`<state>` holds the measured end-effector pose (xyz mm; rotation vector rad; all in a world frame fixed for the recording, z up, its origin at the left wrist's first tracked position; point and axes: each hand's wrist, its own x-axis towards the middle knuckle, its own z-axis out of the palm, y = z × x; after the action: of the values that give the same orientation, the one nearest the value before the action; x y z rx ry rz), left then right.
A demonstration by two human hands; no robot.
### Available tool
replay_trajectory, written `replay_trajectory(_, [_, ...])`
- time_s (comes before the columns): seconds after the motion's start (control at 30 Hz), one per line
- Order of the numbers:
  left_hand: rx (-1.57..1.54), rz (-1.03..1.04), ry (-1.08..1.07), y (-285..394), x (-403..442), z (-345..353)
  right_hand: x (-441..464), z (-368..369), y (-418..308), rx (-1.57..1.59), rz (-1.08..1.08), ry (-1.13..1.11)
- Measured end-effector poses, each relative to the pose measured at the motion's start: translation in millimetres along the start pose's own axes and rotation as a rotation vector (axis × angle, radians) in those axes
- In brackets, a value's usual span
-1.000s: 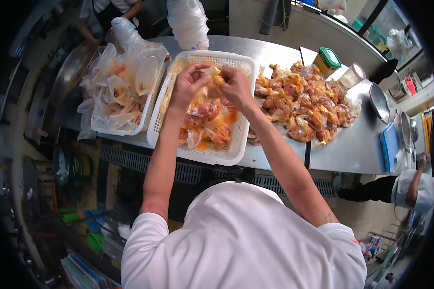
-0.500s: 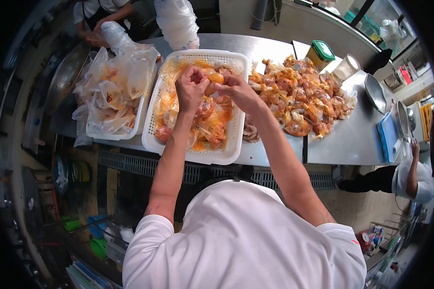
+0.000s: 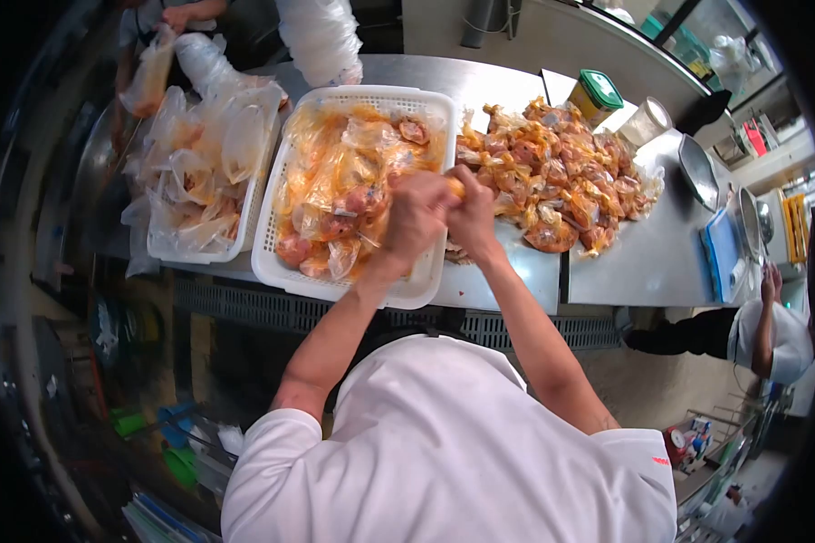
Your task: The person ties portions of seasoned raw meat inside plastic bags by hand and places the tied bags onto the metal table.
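My left hand [image 3: 417,215] and my right hand [image 3: 474,214] are together over the right side of a white perforated crate [image 3: 445,109], fingers closed. Between them an orange bit of a small plastic bag of meat [image 3: 457,187] shows; the fingers hide most of it, and motion blurs my left hand. Inside the crate lie orange-stained clear bags of raw marinated meat [image 3: 335,195]. Just right of my right hand, a large heap of small knotted meat bags [image 3: 566,172] covers part of the steel table [image 3: 625,281].
Left of the crate stands a white bin [image 3: 195,256] full of clear plastic bags, with a co-worker's hand [image 3: 183,14] behind it. Rolled bags [image 3: 321,41] stand at the back. A green-lidded tub [image 3: 598,95] and a blue board [image 3: 723,253] are to the right.
Both hands have moved right and down from the crate's middle toward its right edge, carrying the small bag, and closed tighter around it. The co-worker now lifts a filled bag.
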<state>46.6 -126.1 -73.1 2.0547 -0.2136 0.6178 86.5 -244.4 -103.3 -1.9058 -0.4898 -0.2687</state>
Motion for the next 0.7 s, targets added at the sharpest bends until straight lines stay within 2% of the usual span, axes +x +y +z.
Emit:
replay_trajectory(0.03, [0.118,0.252,0.007,4.4,-3.9,4.7,1.4,-8.1,3.9,0.075,-0.036,-0.007])
replay_trajectory(0.07, [0.132,0.238,0.017,4.2,-4.9,3.0,7.9,-14.3,10.7,0.043,-0.214,0.048])
replay_trajectory(0.13, [-0.020,0.156,0.003,5.1,-1.7,-6.1,20.8,-34.3,42.5,-0.081,0.013,0.141])
replay_trajectory(0.17, [-0.011,0.147,0.005,-2.2,-1.0,-15.5,34.0,-50.0,33.2,-0.234,0.067,0.259])
replay_trajectory(0.23, [-0.095,-0.187,0.008,-28.7,5.9,-50.2,57.1,-78.6,49.7,-0.261,0.222,0.447])
replay_trajectory(0.27, [0.001,-0.235,0.065,-48.5,6.7,-68.0,62.6,-86.6,54.7,-0.256,0.220,0.448])
replay_trajectory(0.33, [0.352,-0.223,0.147,-106.5,5.7,-103.8,67.7,-97.3,60.6,-0.368,-0.037,0.526])
replay_trajectory(0.37, [0.605,-0.166,0.175,-139.7,3.3,-112.3,64.6,-92.9,57.0,-0.369,-0.030,0.530])
replay_trajectory(0.4, [0.606,-0.166,0.169,-183.0,1.6,-103.4,61.1,-80.3,46.5,-0.270,0.075,0.406])
replay_trajectory(0.43, [0.552,-0.300,0.188,-230.2,1.5,-91.2,59.8,-65.7,34.6,-0.168,0.174,0.281])
replay_trajectory(0.5, [0.498,-0.429,0.221,-241.1,7.5,-88.4,53.5,-37.6,6.5,-0.089,0.324,-0.027])
replay_trajectory(0.57, [0.421,-0.429,-0.073,-183.8,29.3,-95.3,52.2,-12.4,-1.9,-0.034,0.251,-0.237])
replay_trajectory(0.6, [0.405,-0.379,-0.052,-150.8,34.9,-99.6,55.1,-3.0,-5.1,-0.032,0.248,-0.234])
replay_trajectory(0.63, [0.406,-0.380,-0.060,-131.8,34.1,-106.6,55.3,4.5,-6.2,-0.034,0.052,-0.244])
replay_trajectory(0.67, [0.238,-0.307,-0.078,-116.4,32.9,-112.0,54.1,11.8,-7.8,-0.037,-0.139,-0.249])
replay_trajectory(0.7, [0.069,-0.230,-0.095,-97.3,33.3,-117.5,54.4,19.9,-13.0,-0.037,-0.129,-0.239])
